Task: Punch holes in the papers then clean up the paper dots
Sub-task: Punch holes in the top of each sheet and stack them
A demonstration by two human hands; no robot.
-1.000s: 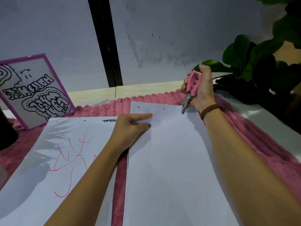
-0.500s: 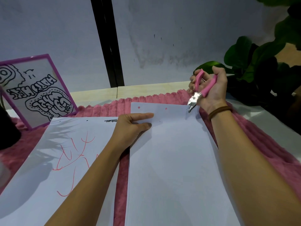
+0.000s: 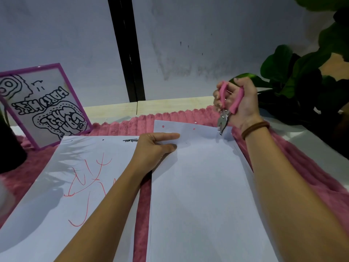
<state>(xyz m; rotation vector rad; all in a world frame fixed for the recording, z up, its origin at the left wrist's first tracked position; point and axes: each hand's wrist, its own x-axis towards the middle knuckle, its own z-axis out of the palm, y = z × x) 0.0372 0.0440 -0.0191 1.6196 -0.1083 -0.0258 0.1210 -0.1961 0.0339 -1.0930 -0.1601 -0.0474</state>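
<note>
— Since a second ago the punch [image 3: 224,118] has stopped being squeezed. Its pink handles are now standing apart, and its metal nose is sitting at the far right corner of the blank paper [image 3: 198,186].
— What is the right hand [image 3: 245,106] doing?
— Its grip is curling round both handles, with the nose pointing down just below the grip.
— And the left hand [image 3: 154,150]?
— It is lying spread, index finger straight, pinching nothing and pressing the same sheet's left edge, well left of the right grip. Two holes [image 3: 163,126] are showing along the sheet's far edge between the hands. One white paper dot [image 3: 195,122] is lying on the pink mat [image 3: 122,127] just beyond them.
— Anything else?
— The scribbled paper [image 3: 75,186] is lying further left, under the left forearm.
</note>
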